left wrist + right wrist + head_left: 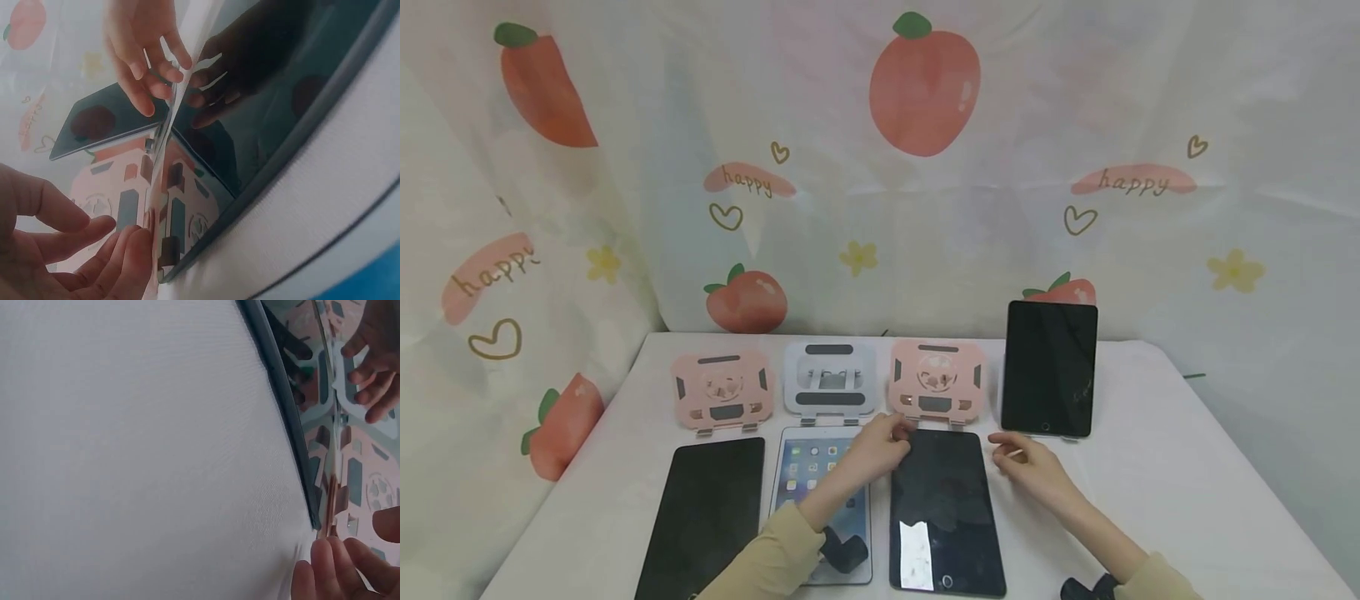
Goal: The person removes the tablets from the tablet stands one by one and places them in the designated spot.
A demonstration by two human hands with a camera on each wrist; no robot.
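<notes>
A dark tablet (947, 500) lies flat on the white table, with a white sticker near its front edge. My left hand (883, 446) rests at its far left corner. In the left wrist view the fingers of that hand (94, 250) reach up to the corner of the tablet (281, 75), the thumb held apart. My right hand (1022, 462) sits at the far right corner with relaxed fingers. The right wrist view shows its fingertips (331, 569) touching the corner of the tablet's dark rim (281, 406). Neither hand grips anything.
Just behind the tablet stands a pink stand (936, 383), with a grey stand (830, 379) and another pink stand (722, 390) to its left. A black tablet (1048, 367) stands upright at back right. A lit tablet (808, 471) and a dark tablet (703, 517) lie left.
</notes>
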